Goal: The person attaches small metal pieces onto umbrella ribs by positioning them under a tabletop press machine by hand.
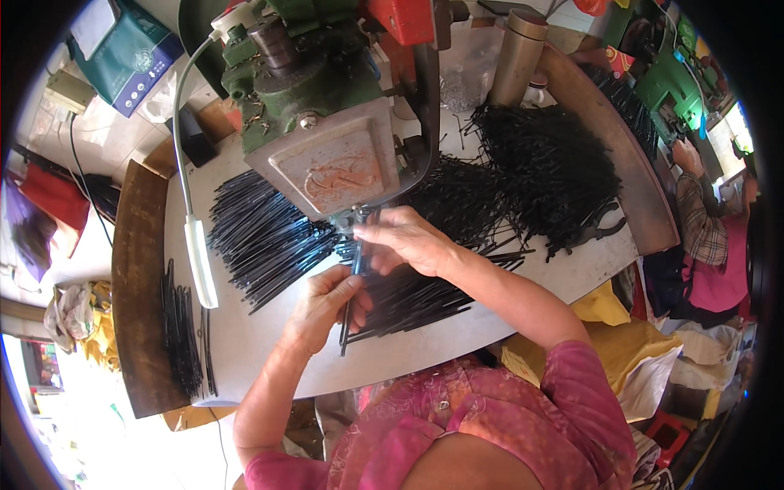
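Under the head of a green machine [310, 159], my two hands meet at a thin, dark metal rod [357, 260]. My left hand [322, 306] pinches the rod's lower part, and its end sticks out below the fingers. Closer to the machine's tool, my right hand [404, 241] is closed round the upper part; the fingertips are partly hidden. Fanned out to the left of the tool lies a bundle of black rods [265, 241]. More rods [416, 302] lie beneath my right forearm.
A tangled heap of black pieces [547, 171] fills the table's right side, with dark-handled pliers [606, 227] beside it. A lamp [201, 265] hangs at left above the wooden rim [135, 310]. A metal flask [519, 57] stands behind. At far right a co-worker's hand [688, 157] is near another green machine [665, 94].
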{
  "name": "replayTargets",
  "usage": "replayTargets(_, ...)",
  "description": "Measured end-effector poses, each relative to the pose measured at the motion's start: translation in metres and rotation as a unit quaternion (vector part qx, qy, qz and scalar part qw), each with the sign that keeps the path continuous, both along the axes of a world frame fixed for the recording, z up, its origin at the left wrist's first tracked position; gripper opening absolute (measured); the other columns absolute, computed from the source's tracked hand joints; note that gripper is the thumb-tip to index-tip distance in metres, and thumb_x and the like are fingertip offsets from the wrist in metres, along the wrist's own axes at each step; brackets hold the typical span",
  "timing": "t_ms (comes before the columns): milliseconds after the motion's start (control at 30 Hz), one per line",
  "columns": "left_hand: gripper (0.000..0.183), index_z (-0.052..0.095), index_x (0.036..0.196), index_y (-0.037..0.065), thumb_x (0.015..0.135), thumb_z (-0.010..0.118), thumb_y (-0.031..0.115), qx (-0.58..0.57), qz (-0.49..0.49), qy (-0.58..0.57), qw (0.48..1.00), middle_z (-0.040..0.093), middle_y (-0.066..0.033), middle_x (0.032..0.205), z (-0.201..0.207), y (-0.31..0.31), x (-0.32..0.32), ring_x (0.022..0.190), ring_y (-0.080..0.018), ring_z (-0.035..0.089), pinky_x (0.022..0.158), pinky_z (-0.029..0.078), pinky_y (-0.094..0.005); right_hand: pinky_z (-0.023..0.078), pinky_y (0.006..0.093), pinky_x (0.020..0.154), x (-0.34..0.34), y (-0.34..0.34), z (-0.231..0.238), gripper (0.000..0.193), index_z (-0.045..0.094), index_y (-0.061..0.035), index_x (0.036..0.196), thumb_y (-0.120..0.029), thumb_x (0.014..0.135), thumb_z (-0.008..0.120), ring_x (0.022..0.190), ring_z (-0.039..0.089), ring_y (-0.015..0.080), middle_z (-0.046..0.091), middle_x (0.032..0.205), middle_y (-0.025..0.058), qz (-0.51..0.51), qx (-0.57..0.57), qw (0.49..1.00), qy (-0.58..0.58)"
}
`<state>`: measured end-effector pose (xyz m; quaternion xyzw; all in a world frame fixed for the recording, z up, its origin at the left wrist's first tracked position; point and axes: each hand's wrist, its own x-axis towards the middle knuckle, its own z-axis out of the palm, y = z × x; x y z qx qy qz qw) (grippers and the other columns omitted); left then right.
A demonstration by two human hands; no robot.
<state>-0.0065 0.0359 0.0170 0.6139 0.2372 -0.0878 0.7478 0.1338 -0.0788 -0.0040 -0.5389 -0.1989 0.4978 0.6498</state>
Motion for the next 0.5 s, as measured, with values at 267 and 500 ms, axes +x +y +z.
replayTargets(267, 0.045, 0.044, 0.11, -0.002, 0.071, 0.063, 0.007, 0.692, 0.092, -0.246, 0.673, 0.049, -0.0177, 0.101, -0.005, -0.017, 0.009, 0.085, -0.0267, 0.051, 0.072, 0.041, -0.0355, 0.054, 0.0304, 0.062, 0.018, -0.015, -0.008, 0.023, 0.052, 0.0069, 0.092, -0.013, 0.081, 0.057, 0.072, 0.062, 0.0251, 0.058, 0.085, 0.0162, -0.079, 0.063, 0.988, 0.114)
replayTargets(500, 0.023, 0.055, 0.087, 0.001, 0.084, 0.051, 0.023, -0.09, 0.148, -0.036, 0.984, 0.057, -0.0074, 0.07, -0.022, -0.02, 0.025, 0.06, -0.0143, 0.053, 0.051, 0.04, -0.0222, 0.054, 0.0307, 0.063, 0.036, -0.012, -0.014, 0.019, 0.054, 0.008, 0.091, -0.008, 0.081, 0.053, 0.074, 0.062, 0.0253, 0.06, 0.086, 0.018, -0.193, 0.081, 0.969, 0.127)
